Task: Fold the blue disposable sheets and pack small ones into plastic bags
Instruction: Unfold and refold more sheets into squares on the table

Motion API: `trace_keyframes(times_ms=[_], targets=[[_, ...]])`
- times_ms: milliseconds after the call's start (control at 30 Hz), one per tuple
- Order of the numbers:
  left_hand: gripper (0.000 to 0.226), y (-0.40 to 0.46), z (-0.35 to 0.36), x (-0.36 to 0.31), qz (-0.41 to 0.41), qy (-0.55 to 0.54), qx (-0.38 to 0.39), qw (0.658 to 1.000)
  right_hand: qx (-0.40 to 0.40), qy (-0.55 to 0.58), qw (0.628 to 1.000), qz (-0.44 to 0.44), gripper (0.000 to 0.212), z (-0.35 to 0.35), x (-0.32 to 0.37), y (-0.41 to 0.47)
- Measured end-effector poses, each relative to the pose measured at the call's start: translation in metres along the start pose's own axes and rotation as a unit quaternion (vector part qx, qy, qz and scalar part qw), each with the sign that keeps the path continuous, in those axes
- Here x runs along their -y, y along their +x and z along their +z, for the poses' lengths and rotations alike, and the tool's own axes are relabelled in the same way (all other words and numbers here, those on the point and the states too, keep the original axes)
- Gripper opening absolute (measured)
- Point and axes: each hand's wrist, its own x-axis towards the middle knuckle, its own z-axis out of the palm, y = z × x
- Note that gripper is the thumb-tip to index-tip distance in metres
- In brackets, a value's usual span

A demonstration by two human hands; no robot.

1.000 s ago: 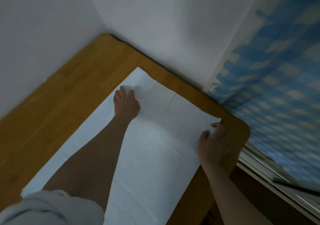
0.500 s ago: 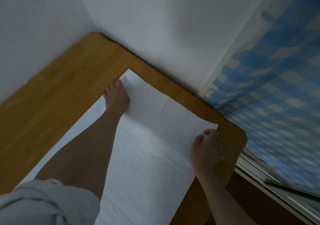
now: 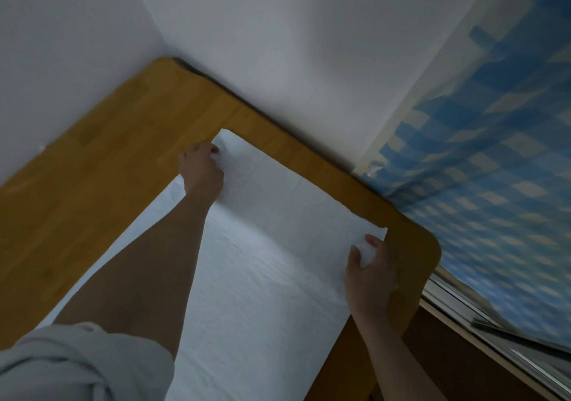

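Observation:
A pale blue disposable sheet [image 3: 265, 264] lies spread along the wooden table [image 3: 129, 141], its far end reaching close to the wall. My left hand [image 3: 200, 170] pinches the sheet's far left corner between thumb and fingers. My right hand [image 3: 369, 269] pinches the far right corner, which lifts slightly off the table near the rounded table corner. My left forearm crosses over the sheet's left half. No plastic bags are in view.
White walls [image 3: 278, 45] meet at the table's far corner. A blue checked curtain [image 3: 494, 159] hangs at the right above a window sill [image 3: 494, 332]. The table's right edge drops off beside my right wrist.
My left hand slid from the sheet's surface to its far left corner and took hold. My right hand closed on the far right corner, lifting it a little.

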Motion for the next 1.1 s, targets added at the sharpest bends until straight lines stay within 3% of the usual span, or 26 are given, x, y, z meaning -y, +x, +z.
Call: trace_keyframes(times_ms=[267,533,700,933,1100], targets=[[0.035,0.0,-0.012,0.0,0.004,0.048,0.009,0.999,0.01,0.038,0.999,0.021,0.034,-0.006,-0.004,0.0],[0.032,-0.012,-0.019,0.003,-0.005,0.087,-0.04,0.995,-0.014,0.004,0.999,-0.045,0.021,-0.01,-0.008,-0.006],[0.024,-0.013,-0.023,0.007,-0.018,0.046,-0.023,0.999,-0.061,-0.036,0.995,-0.065,0.016,-0.011,-0.006,-0.008],[0.025,-0.017,-0.028,0.013,-0.002,-0.071,-0.056,0.996,-0.01,0.018,0.999,-0.049,0.026,-0.011,-0.012,-0.008],[0.023,-0.017,-0.027,0.014,-0.031,-0.117,-0.042,0.992,-0.011,0.053,0.998,-0.036,0.021,-0.011,-0.011,-0.015]])
